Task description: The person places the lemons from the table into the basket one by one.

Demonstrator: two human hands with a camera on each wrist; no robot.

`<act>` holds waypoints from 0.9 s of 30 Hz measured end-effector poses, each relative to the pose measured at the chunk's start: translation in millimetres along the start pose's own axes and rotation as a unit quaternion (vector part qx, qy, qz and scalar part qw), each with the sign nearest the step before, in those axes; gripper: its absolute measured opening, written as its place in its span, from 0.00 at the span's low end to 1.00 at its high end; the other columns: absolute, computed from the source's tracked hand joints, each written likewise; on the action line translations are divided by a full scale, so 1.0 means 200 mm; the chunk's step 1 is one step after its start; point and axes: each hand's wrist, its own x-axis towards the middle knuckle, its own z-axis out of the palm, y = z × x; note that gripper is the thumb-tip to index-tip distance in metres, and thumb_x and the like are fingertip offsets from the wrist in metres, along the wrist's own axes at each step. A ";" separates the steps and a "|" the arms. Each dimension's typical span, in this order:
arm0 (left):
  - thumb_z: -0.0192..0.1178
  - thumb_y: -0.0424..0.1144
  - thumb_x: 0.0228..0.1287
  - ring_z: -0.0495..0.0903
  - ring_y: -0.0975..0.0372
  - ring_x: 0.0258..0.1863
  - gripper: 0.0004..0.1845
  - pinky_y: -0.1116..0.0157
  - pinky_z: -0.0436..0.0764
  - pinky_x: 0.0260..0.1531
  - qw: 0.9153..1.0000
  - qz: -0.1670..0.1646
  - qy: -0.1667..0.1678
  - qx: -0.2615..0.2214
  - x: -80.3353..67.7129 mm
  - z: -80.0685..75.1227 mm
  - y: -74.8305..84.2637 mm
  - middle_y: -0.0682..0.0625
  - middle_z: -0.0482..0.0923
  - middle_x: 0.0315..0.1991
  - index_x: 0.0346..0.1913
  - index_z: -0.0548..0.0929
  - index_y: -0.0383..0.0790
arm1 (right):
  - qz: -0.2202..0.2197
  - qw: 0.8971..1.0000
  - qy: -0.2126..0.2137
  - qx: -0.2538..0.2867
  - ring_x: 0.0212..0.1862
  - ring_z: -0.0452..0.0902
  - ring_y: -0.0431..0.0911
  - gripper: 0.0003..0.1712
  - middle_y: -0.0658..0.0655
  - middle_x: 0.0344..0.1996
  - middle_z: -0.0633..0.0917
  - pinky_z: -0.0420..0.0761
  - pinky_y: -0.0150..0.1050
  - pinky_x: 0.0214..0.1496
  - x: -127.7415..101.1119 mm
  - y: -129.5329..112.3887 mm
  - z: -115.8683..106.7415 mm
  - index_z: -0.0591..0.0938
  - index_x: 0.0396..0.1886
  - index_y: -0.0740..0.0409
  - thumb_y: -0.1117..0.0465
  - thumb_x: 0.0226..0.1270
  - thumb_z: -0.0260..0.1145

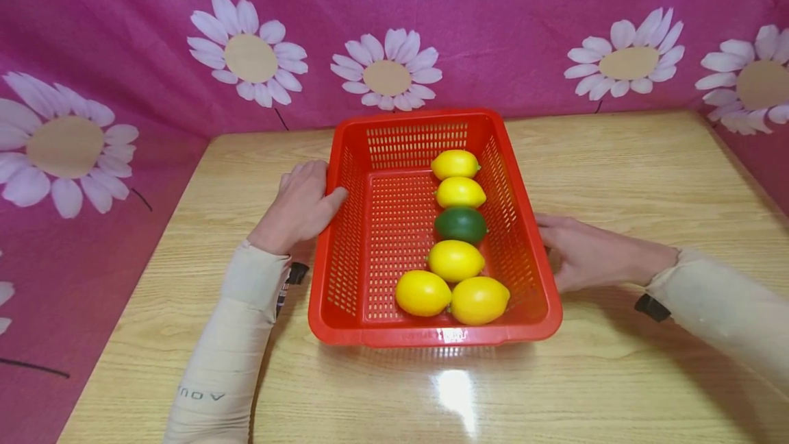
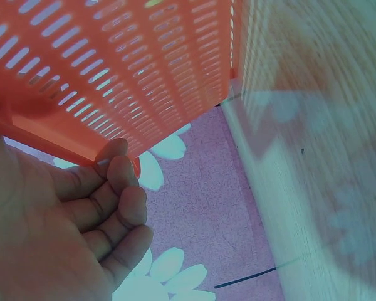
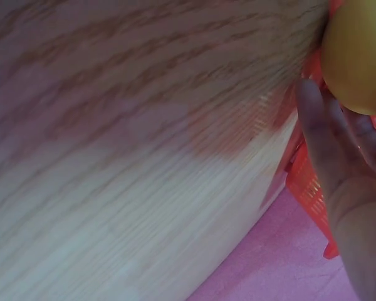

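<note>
A red perforated plastic basket (image 1: 382,338) stands on the table in the middle of the head view. Inside, several yellow lemons (image 1: 456,260) and one dark green lime (image 1: 461,225) line its right half. My left hand (image 1: 300,207) grips the left rim, thumb over the top; the left wrist view shows its fingers (image 2: 133,205) curled under the edge. Beside the right wall, my right hand (image 1: 594,252) has its fingertips hidden by the rim in the head view. In the right wrist view it holds a yellow lemon (image 3: 360,56) outside the basket, low over the table.
The light wood-grain table (image 1: 647,177) spreads around the basket and reflects light at the front. Behind it and at both sides hangs a magenta cloth (image 1: 493,12) printed with white daisies. The basket's left half shows its bare slotted floor (image 1: 397,225).
</note>
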 end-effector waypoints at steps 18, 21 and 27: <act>0.46 0.47 0.73 0.71 0.48 0.49 0.18 0.52 0.66 0.52 1.000 0.002 0.002 0.002 0.00 0.00 0.00 0.42 0.75 0.40 0.49 0.75 0.34 | 0.003 1.000 -0.009 0.005 0.50 0.81 0.34 0.36 0.43 0.53 0.85 0.87 0.38 0.52 0.00 -0.01 0.00 0.84 0.59 0.48 0.41 0.52 0.82; 0.46 0.47 0.73 0.70 0.49 0.48 0.18 0.53 0.66 0.52 1.000 0.001 0.002 0.001 0.00 0.01 0.00 0.42 0.75 0.40 0.48 0.75 0.35 | 0.019 0.999 -0.023 0.019 0.50 0.83 0.35 0.39 0.45 0.56 0.84 0.87 0.36 0.50 0.00 -0.01 -0.01 0.83 0.61 0.49 0.37 0.52 0.80; 0.46 0.47 0.72 0.70 0.49 0.48 0.18 0.53 0.65 0.51 1.000 0.002 0.004 -0.002 0.00 0.01 -0.01 0.43 0.75 0.40 0.48 0.75 0.35 | 0.038 0.999 -0.027 0.023 0.55 0.82 0.41 0.46 0.50 0.63 0.81 0.87 0.33 0.48 -0.01 -0.01 -0.05 0.82 0.64 0.49 0.30 0.50 0.78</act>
